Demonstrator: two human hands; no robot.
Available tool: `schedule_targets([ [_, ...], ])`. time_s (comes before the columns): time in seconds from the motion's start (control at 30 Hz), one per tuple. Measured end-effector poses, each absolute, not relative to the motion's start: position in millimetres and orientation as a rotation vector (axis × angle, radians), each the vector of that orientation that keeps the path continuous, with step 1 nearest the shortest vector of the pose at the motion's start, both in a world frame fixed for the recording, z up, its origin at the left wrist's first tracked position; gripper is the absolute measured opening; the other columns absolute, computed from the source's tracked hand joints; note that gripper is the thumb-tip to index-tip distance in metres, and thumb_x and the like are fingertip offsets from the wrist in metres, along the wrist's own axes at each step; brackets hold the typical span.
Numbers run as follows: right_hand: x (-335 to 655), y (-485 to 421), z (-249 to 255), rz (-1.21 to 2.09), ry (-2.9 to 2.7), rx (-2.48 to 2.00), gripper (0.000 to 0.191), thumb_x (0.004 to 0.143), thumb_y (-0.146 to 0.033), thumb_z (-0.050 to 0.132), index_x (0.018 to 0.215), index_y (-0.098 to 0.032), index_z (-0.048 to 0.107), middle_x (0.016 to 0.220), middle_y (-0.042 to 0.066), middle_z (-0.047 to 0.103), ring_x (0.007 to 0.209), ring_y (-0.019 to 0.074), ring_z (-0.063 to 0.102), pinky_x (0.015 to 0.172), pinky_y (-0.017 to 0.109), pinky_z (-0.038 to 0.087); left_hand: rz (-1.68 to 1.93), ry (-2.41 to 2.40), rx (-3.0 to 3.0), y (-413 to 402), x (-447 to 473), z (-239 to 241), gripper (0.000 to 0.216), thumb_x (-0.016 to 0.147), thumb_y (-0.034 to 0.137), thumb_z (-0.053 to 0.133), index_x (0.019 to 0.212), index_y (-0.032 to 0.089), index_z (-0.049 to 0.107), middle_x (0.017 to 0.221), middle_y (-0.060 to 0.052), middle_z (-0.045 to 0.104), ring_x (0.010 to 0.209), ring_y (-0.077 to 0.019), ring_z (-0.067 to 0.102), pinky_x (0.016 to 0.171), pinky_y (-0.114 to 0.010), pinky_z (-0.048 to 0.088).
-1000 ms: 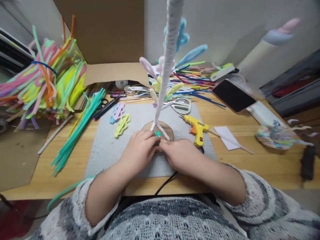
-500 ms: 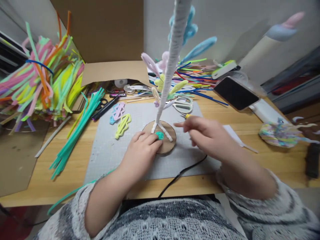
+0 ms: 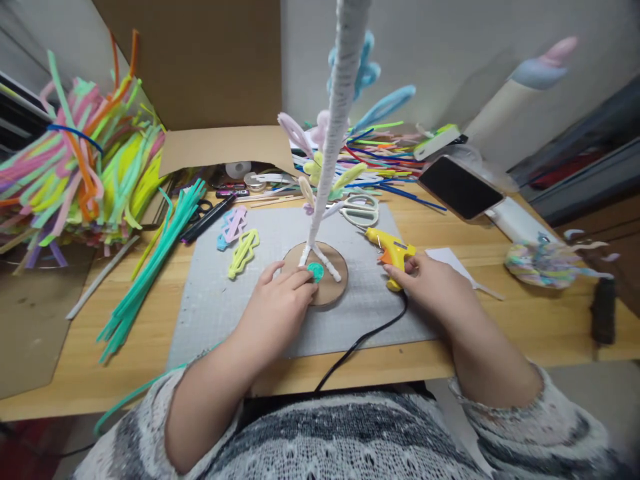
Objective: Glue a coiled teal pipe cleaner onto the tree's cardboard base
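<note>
A round cardboard disc [image 3: 333, 287] lies on a grey mat [image 3: 215, 300]. From it rises a tall white pipe-cleaner trunk [image 3: 330, 153] with pastel loops as branches. My left hand [image 3: 277, 303] rests on the disc's left edge, its fingertips pressing a small teal coil [image 3: 316, 271] at the trunk's foot. My right hand [image 3: 433, 287] is to the right, fingers closing round the handle of a yellow glue gun [image 3: 390, 250] that lies on the mat. A black cord [image 3: 360, 343] runs from the gun toward me.
Heaps of coloured pipe cleaners [image 3: 75, 173] lie at left, a teal bundle [image 3: 150, 267] beside the mat. Scissors [image 3: 363, 210], folded pipe-cleaner shapes [image 3: 243, 250], a phone [image 3: 460, 187], a cardboard box [image 3: 210, 87] and a pastel coil [image 3: 543, 263] surround the mat.
My right hand left the disc, swung to the right and came down onto the glue gun's handle. My left hand stayed on the disc, pressing the teal coil.
</note>
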State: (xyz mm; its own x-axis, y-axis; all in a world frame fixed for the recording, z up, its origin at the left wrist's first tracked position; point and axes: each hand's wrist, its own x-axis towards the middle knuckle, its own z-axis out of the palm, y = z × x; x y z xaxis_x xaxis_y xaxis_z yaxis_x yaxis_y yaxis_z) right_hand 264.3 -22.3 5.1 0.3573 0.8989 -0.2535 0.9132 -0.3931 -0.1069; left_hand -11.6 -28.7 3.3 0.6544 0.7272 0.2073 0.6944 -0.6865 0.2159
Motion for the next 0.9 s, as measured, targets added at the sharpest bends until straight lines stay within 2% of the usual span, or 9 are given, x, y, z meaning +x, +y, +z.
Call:
schedule_targets([
  [0.17, 262, -21, 1, -0.471, 1.812, 2.59, 0.026, 0.077, -0.047, 0.049, 0.073, -0.022, 0.053, 0.078, 0.007, 0.065, 0.07, 0.0225, 0.059, 0.053, 0.03, 0.032, 0.463, 1.197, 2.711, -27, -10, 5, 0.021, 0.093, 0.017, 0.047, 0.095, 0.021, 0.068, 0.111, -0.002, 0.071, 0.104, -0.0189, 0.063, 0.105, -0.044, 0.03],
  [0.33, 271, -29, 3, -0.632, 1.995, 2.86, 0.017, 0.072, -0.04, 0.053, 0.071, -0.023, 0.05, 0.066, 0.003, 0.06, 0.059, 0.0192, 0.055, 0.052, 0.029, 0.035, 0.466, 1.18, 2.69, -26, -11, 5, 0.022, 0.093, 0.017, 0.046, 0.093, 0.021, 0.068, 0.109, -0.002, 0.071, 0.104, -0.0187, 0.063, 0.105, -0.045, 0.03],
  [0.43, 273, -32, 9, -1.449, 2.108, 2.95, 0.022, 0.067, -0.036, 0.06, 0.082, -0.023, 0.051, 0.064, -0.001, 0.061, 0.052, 0.0158, 0.055, 0.053, 0.028, 0.042, 0.467, 1.18, 2.69, -26, -11, 6, 0.022, 0.093, 0.017, 0.046, 0.092, 0.021, 0.068, 0.11, -0.002, 0.071, 0.104, -0.0182, 0.063, 0.105, -0.044, 0.029],
  [0.53, 273, -32, 17, -2.267, 1.983, 2.762, 0.032, 0.062, -0.036, 0.072, 0.087, -0.021, 0.057, 0.07, -0.001, 0.063, 0.053, 0.0128, 0.056, 0.056, 0.028, 0.047, 0.46, 1.182, 2.698, -25, -11, 6, 0.021, 0.093, 0.018, 0.047, 0.091, 0.021, 0.068, 0.109, -0.001, 0.071, 0.103, -0.0181, 0.063, 0.105, -0.044, 0.029],
  [0.63, 274, -33, 25, -2.778, 1.785, 2.609, 0.044, 0.053, -0.041, 0.084, 0.087, -0.024, 0.062, 0.076, -0.002, 0.061, 0.058, 0.0111, 0.056, 0.058, 0.027, 0.049, 0.446, 1.179, 2.714, -25, -13, 4, 0.02, 0.093, 0.018, 0.048, 0.092, 0.022, 0.068, 0.11, -0.001, 0.07, 0.104, -0.0178, 0.063, 0.105, -0.043, 0.028],
  [0.7, 277, -35, 32, -3.032, 1.711, 2.486, 0.046, 0.051, -0.052, 0.084, 0.083, -0.026, 0.063, 0.066, -0.005, 0.053, 0.048, 0.008, 0.047, 0.047, 0.024, 0.044, 0.438, 1.169, 2.733, -25, -14, 3, 0.02, 0.094, 0.017, 0.048, 0.096, 0.023, 0.067, 0.112, 0.0, 0.069, 0.107, -0.0177, 0.061, 0.106, -0.044, 0.026],
  [0.8, 281, -40, 46, -3.045, 1.895, 2.313, 0.045, 0.059, -0.069, 0.072, 0.068, -0.026, 0.059, 0.052, -0.006, 0.041, 0.035, 0.0048, 0.025, 0.033, 0.022, 0.022, 0.392, 1.177, 2.759, -26, -15, 4, 0.022, 0.093, 0.014, 0.048, 0.1, 0.024, 0.066, 0.112, 0.0, 0.067, 0.107, -0.0183, 0.058, 0.106, -0.044, 0.025],
  [0.83, 283, -42, 51, -2.914, 2.054, 2.357, 0.044, 0.061, -0.069, 0.07, 0.066, -0.026, 0.06, 0.053, -0.005, 0.044, 0.034, 0.0049, 0.024, 0.033, 0.023, 0.02, 0.363, 1.199, 2.763, -27, -15, 5, 0.022, 0.093, 0.014, 0.049, 0.1, 0.024, 0.067, 0.108, -0.001, 0.067, 0.105, -0.0192, 0.058, 0.103, -0.044, 0.028],
  [0.9, 287, -46, 66, -2.382, 2.462, 2.643, 0.037, 0.063, -0.062, 0.073, 0.071, -0.028, 0.064, 0.063, -0.002, 0.057, 0.037, 0.0075, 0.034, 0.036, 0.027, 0.028, 0.31, 1.267, 2.761, -28, -15, 8, 0.019, 0.092, 0.018, 0.051, 0.099, 0.025, 0.068, 0.098, -0.003, 0.066, 0.097, -0.0214, 0.057, 0.093, -0.041, 0.035],
])
